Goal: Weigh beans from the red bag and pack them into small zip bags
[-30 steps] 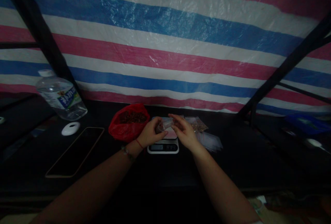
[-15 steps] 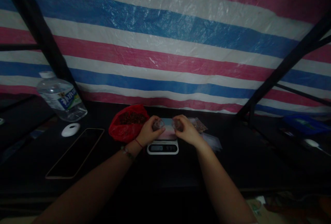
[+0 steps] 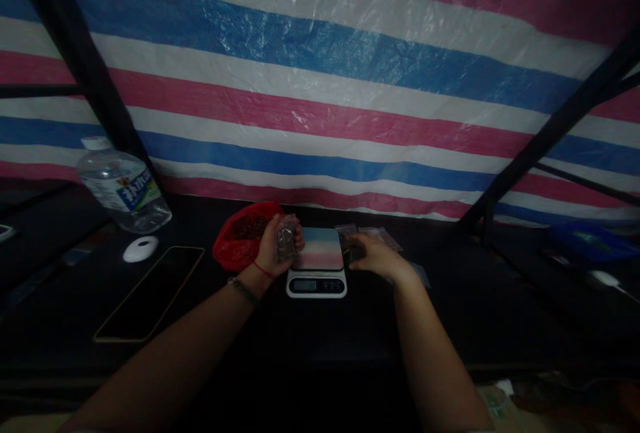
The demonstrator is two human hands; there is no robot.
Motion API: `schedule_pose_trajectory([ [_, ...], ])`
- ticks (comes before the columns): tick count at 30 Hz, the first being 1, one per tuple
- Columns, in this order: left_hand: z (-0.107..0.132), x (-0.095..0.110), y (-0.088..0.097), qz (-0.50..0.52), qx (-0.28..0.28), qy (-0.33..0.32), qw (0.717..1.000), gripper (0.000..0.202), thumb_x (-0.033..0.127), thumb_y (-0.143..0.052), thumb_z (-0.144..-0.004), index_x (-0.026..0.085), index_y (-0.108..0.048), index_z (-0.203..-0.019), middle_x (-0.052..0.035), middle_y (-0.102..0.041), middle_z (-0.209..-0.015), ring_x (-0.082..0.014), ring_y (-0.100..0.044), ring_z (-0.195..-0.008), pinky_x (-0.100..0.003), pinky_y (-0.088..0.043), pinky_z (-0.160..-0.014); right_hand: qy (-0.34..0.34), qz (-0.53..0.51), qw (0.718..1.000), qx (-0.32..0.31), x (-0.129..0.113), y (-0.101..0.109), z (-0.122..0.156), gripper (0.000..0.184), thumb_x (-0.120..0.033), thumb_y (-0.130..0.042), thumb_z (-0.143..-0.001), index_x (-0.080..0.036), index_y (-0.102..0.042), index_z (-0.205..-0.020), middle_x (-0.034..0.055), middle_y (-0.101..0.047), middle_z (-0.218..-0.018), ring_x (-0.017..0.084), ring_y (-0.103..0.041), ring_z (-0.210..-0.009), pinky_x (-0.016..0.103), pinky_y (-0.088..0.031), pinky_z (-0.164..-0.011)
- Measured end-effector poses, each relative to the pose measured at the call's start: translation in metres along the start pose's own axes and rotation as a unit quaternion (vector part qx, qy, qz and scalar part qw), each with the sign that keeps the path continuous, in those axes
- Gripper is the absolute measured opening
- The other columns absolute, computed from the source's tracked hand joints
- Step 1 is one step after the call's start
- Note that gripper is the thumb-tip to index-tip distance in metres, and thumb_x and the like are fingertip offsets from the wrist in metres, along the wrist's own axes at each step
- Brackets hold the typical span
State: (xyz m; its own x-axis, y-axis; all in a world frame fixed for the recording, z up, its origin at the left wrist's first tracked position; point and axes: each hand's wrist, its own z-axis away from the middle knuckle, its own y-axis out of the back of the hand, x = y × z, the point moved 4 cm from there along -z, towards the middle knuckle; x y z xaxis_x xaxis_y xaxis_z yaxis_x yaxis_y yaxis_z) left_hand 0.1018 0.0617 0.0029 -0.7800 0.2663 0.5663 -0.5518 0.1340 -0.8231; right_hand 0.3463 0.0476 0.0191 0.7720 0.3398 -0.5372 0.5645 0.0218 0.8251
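Note:
My left hand point(image 3: 273, 246) is turned palm up, its fingers curled round a small clear plastic bag point(image 3: 286, 236) of brown bits. It is just in front of an open red plastic bag point(image 3: 233, 246) with loose dark brown pieces point(image 3: 250, 226) inside. Between my hands stands a white digital scale point(image 3: 317, 286), its pale plate point(image 3: 320, 246) bare. To its right my right hand point(image 3: 377, 256) has thumb and fingers closed about another small filled bag, partly hidden by the fingers. More small filled bags point(image 3: 393, 240) lie behind that hand. The scale's reading is too dim to make out.
On the left are a large clear water bottle point(image 3: 125, 186), a white mouse point(image 3: 141, 249) and a phone point(image 3: 150, 296) lying flat. Flat clear bags point(image 3: 421, 274) lie by my right wrist. A striped sheet point(image 3: 320, 106) hangs behind the dark table, between black frame bars point(image 3: 540, 140).
My hands have moved apart from above the scale. The left has turned palm up with the filled bag showing; the right has shifted right to the small bags. The scale plate is now uncovered.

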Motion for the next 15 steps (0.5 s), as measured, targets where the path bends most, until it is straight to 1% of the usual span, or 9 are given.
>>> schedule_pose_trajectory([
  [2, 0.005, -0.005, -0.005, 0.024, 0.012, 0.049, 0.998, 0.034, 0.045, -0.050, -0.087, 0.013, -0.060, -0.083, -0.0028, -0.057, -0.064, -0.0105, -0.052, -0.051, -0.021, -0.044, -0.047, 0.023, -0.004, 0.999, 0.050, -0.014, 0.007, -0.001, 0.055, -0.032, -0.077, -0.067, -0.022, -0.061, -0.118, 0.0095, -0.060, -0.120, 0.027, -0.053, -0.113, 0.044, -0.039, -0.098],
  [4, 0.010, -0.013, -0.010, 0.025, 0.025, 0.108, 0.994, 0.033, 0.043, -0.050, -0.088, 0.012, -0.062, -0.083, -0.0036, -0.059, -0.064, -0.0111, -0.055, -0.052, -0.021, -0.045, -0.048, 0.064, -0.055, 0.992, 0.093, -0.031, 0.007, -0.002, 0.045, -0.034, -0.067, -0.079, -0.024, -0.059, -0.122, 0.0087, -0.057, -0.124, 0.025, -0.050, -0.118, 0.044, -0.037, -0.102],
  [5, 0.013, -0.018, -0.012, 0.022, 0.026, 0.137, 0.990, 0.034, 0.043, -0.050, -0.088, 0.012, -0.062, -0.082, -0.0041, -0.060, -0.064, -0.0116, -0.056, -0.052, -0.021, -0.046, -0.049, 0.092, -0.095, 0.986, 0.104, -0.039, 0.004, -0.002, 0.041, -0.033, -0.062, -0.083, -0.025, -0.057, -0.123, 0.0082, -0.056, -0.125, 0.023, -0.050, -0.118, 0.042, -0.038, -0.102],
  [7, 0.019, -0.026, -0.017, 0.014, 0.014, 0.188, 0.982, 0.036, 0.043, -0.049, -0.089, 0.011, -0.063, -0.083, -0.0057, -0.061, -0.064, -0.0128, -0.058, -0.054, -0.022, -0.048, -0.051, 0.143, -0.157, 0.972, 0.103, -0.055, -0.006, -0.001, 0.036, -0.031, -0.056, -0.088, -0.026, -0.055, -0.124, 0.0080, -0.056, -0.125, 0.021, -0.051, -0.118, 0.039, -0.042, -0.099],
  [9, 0.024, -0.034, -0.021, 0.003, -0.006, 0.231, 0.973, 0.039, 0.043, -0.047, -0.090, 0.009, -0.064, -0.082, -0.0075, -0.062, -0.064, -0.0136, -0.059, -0.054, -0.023, -0.049, -0.051, 0.180, -0.180, 0.962, 0.094, -0.067, -0.017, 0.000, 0.032, -0.029, -0.056, -0.089, -0.025, -0.057, -0.120, 0.0083, -0.057, -0.123, 0.020, -0.052, -0.116, 0.039, -0.043, -0.098],
  [11, 0.029, -0.041, -0.022, -0.005, -0.021, 0.271, 0.962, 0.041, 0.043, -0.046, -0.091, 0.008, -0.064, -0.081, -0.0087, -0.063, -0.064, -0.0137, -0.059, -0.053, -0.023, -0.049, -0.052, 0.198, -0.184, 0.958, 0.092, -0.074, -0.022, 0.003, 0.023, -0.026, -0.059, -0.087, -0.024, -0.062, -0.110, 0.0083, -0.059, -0.119, 0.020, -0.054, -0.114, 0.039, -0.042, -0.099],
  [13, 0.033, -0.046, -0.023, -0.005, -0.031, 0.298, 0.954, 0.041, 0.044, -0.047, -0.091, 0.008, -0.064, -0.080, -0.0091, -0.064, -0.065, -0.0134, -0.060, -0.053, -0.023, -0.050, -0.053, 0.203, -0.188, 0.956, 0.096, -0.078, -0.023, 0.005, 0.013, -0.023, -0.062, -0.084, -0.023, -0.066, -0.097, 0.0078, -0.061, -0.116, 0.020, -0.055, -0.112, 0.040, -0.042, -0.098],
  [15, 0.036, -0.049, -0.024, 0.002, -0.036, 0.304, 0.952, 0.041, 0.045, -0.050, -0.090, 0.007, -0.064, -0.083, -0.0093, -0.065, -0.067, -0.0134, -0.061, -0.054, -0.023, -0.051, -0.055, 0.208, -0.199, 0.952, 0.106, -0.079, -0.019, 0.008, 0.007, -0.021, -0.064, -0.082, -0.022, -0.067, -0.088, 0.0072, -0.062, -0.115, 0.020, -0.056, -0.111, 0.041, -0.042, -0.097],
])
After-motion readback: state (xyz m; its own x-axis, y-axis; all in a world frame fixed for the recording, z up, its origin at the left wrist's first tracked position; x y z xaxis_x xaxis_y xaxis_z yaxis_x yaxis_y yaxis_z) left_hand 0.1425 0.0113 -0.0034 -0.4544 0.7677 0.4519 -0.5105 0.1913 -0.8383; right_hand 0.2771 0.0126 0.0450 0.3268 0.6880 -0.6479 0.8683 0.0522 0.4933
